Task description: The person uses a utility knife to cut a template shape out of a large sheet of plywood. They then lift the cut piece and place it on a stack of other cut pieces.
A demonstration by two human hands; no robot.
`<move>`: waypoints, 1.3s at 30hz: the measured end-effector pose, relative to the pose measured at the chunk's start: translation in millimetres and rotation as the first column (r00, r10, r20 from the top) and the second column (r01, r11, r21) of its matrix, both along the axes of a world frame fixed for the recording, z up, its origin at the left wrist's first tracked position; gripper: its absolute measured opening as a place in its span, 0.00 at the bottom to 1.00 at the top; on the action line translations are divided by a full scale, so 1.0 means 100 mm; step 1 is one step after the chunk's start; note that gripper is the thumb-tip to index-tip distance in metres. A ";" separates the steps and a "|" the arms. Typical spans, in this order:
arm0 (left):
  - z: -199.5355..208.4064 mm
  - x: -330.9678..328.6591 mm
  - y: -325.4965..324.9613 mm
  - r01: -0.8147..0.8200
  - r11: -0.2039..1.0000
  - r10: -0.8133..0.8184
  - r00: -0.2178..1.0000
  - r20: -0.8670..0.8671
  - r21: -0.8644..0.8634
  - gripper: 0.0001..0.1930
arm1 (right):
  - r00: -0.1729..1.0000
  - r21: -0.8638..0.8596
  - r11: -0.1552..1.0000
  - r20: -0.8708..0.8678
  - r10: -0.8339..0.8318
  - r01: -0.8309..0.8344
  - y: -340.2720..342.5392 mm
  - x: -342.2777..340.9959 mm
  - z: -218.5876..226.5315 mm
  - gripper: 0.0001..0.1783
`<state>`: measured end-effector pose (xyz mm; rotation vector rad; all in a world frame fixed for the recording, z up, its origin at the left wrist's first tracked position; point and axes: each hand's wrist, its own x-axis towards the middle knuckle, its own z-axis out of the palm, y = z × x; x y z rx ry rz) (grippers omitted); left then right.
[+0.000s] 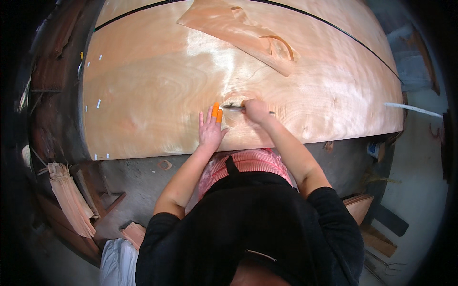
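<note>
A large sheet of pale wood veneer [157, 95] with wavy grain lies spread in front of me. My left hand [211, 131] rests flat on it near the front edge, fingers apart, with orange covers on two fingertips. Just to its right, my right hand [256, 111] is closed around a knife [234, 108]. The knife's dark metal blade points left toward my left fingertips, over a small rough-looking patch in the veneer. A short end of the tool sticks out on the other side of my right fist.
A loose veneer offcut [238, 38] with curled strips lies farther back on the sheet. A dark band [138, 9] crosses the far side. Small white tape pieces [98, 104] dot the left. Bundled veneer strips [71, 200] stand at lower left, wood boards [379, 240] at lower right.
</note>
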<state>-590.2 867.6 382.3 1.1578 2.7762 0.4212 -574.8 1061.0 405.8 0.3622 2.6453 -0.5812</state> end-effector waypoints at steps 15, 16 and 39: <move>-0.09 -0.28 0.59 0.167 0.971 -0.158 0.985 -0.066 0.171 0.20 | 0.754 -0.691 0.424 0.273 -0.597 0.586 0.19 -0.02 -0.36 0.09; -0.13 -0.27 0.61 0.168 0.976 -0.159 0.984 -0.077 0.136 0.20 | 0.775 -0.664 0.476 0.260 -0.576 0.577 0.22 -0.02 -0.35 0.09; -0.13 0.23 0.44 0.308 0.938 -0.317 0.948 0.038 0.162 0.31 | 0.626 -0.682 0.166 0.511 -0.589 0.713 0.06 0.82 -0.33 0.15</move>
